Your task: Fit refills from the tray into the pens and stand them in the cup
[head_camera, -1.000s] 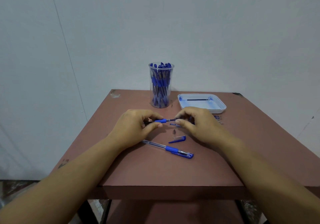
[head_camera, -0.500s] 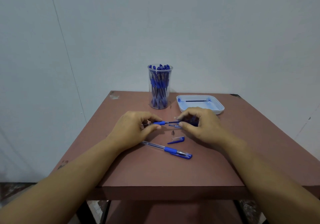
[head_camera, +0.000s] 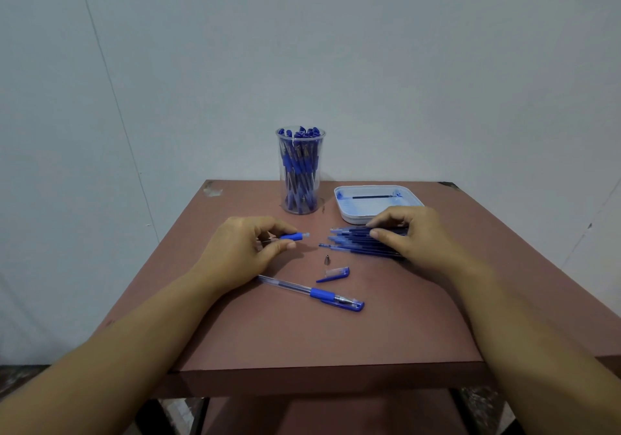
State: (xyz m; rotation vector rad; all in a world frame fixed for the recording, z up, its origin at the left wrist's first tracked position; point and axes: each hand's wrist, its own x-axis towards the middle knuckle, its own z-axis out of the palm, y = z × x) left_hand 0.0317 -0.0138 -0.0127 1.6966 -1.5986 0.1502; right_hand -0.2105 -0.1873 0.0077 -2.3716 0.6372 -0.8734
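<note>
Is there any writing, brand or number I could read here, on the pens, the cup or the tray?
None readable.
Any print on the pens in the cup and on the pen lying on the table is too small to read.
The tray shows no label.

Cup (head_camera: pixel 300 172) left of tray (head_camera: pixel 346 214).

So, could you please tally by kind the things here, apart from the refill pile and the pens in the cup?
Cup: 1
Tray: 1
Refill in the tray: 1
Capped pen: 1
Loose cap: 1
Metal tip: 1
Pen barrel in the left hand: 1
Total: 7
</note>
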